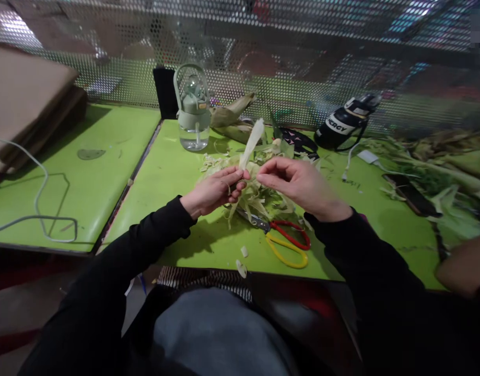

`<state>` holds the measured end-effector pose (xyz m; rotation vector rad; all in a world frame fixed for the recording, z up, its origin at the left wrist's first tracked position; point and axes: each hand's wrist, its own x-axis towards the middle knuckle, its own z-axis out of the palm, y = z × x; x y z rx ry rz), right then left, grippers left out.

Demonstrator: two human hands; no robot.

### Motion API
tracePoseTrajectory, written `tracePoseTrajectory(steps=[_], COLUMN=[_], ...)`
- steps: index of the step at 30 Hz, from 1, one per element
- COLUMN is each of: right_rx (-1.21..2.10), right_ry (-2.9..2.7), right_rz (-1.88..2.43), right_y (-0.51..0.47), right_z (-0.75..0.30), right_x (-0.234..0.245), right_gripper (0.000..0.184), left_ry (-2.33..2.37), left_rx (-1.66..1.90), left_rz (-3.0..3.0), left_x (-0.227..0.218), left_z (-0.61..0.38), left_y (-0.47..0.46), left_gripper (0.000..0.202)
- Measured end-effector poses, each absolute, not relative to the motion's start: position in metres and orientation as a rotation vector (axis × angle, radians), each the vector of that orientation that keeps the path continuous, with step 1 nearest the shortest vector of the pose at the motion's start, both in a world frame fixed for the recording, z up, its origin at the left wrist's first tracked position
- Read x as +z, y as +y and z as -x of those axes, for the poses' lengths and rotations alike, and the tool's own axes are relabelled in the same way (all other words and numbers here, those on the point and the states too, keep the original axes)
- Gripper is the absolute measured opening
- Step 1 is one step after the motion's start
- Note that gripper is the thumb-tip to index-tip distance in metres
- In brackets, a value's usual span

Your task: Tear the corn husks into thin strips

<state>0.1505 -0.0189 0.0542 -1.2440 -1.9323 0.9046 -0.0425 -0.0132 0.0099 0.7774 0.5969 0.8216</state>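
My left hand [216,190] is closed in a pinch on a pale strip of corn husk [252,140] that sticks up and away from me. My right hand [298,183] is beside it, fingers curled toward the base of the same strip; I cannot see whether it grips the strip. Both hands hover over a pile of pale husk strips [259,196] on the green table [177,172]. Scissors with red and yellow handles [289,243] lie just below the pile, near the table's front edge.
A clear water bottle with a green lid [192,107] and whole husks [234,112] stand at the back. A black-and-white pouch [343,125], a white cable [351,162], a dark phone [410,193] and more green leaves [439,162] lie right. Cardboard [24,104] sits left. Another person's arm [465,266] is at the right edge.
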Motion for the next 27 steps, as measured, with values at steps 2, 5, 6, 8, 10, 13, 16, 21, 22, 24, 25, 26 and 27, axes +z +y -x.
tracePoseTrajectory(steps=[2, 5, 6, 8, 10, 13, 16, 21, 22, 24, 25, 26, 27], right_rx=[0.913, 0.843, 0.795, 0.701, 0.630, 0.573, 0.566, 0.585, 0.582, 0.578, 0.574, 0.564, 0.543], right_ry=[-1.980, -2.083, -2.114, -2.166, -2.199, -2.228, -2.219, -2.167, -2.164, -2.161, -2.161, -2.165, -2.174], right_rz=[1.261, 1.308, 1.327, 1.356, 1.366, 1.366, 1.356, 1.358, 1.363, 1.376, 1.380, 1.385, 1.390], right_y=[-0.021, -0.022, -0.022, -0.022, -0.021, -0.019, -0.017, -0.017, -0.017, -0.017, -0.017, -0.016, -0.016], right_z=[-0.148, -0.146, -0.146, -0.146, -0.147, -0.146, -0.144, -0.145, -0.145, -0.144, -0.143, -0.142, -0.142], right_x=[0.055, 0.054, 0.053, 0.051, 0.049, 0.046, 0.044, 0.040, 0.039, 0.038, 0.037, 0.036, 0.036], right_gripper=[0.021, 0.018, 0.017, 0.016, 0.016, 0.016, 0.016, 0.015, 0.014, 0.015, 0.016, 0.017, 0.018], left_ry=[0.648, 0.714, 0.720, 0.719, 0.720, 0.722, 0.728, 0.680, 0.670, 0.651, 0.648, 0.654, 0.669], left_rx=[0.809, 0.774, 0.767, 0.753, 0.731, 0.702, 0.720, 0.744, 0.739, 0.720, 0.710, 0.704, 0.700], left_rz=[-0.786, -0.776, -0.767, -0.760, -0.773, -0.813, -0.821, -0.826, -0.840, -0.873, -0.886, -0.892, -0.891], left_x=[0.007, 0.001, -0.001, -0.004, -0.004, -0.002, -0.002, -0.005, -0.006, -0.007, -0.006, -0.006, -0.005], left_z=[0.041, 0.040, 0.040, 0.040, 0.042, 0.044, 0.045, 0.044, 0.044, 0.044, 0.044, 0.044, 0.044], left_y=[-0.012, -0.009, -0.009, -0.007, -0.006, -0.007, -0.008, -0.009, -0.009, -0.010, -0.010, -0.010, -0.010], left_gripper=[0.023, 0.023, 0.022, 0.022, 0.023, 0.023, 0.024, 0.024, 0.024, 0.024, 0.024, 0.025, 0.025])
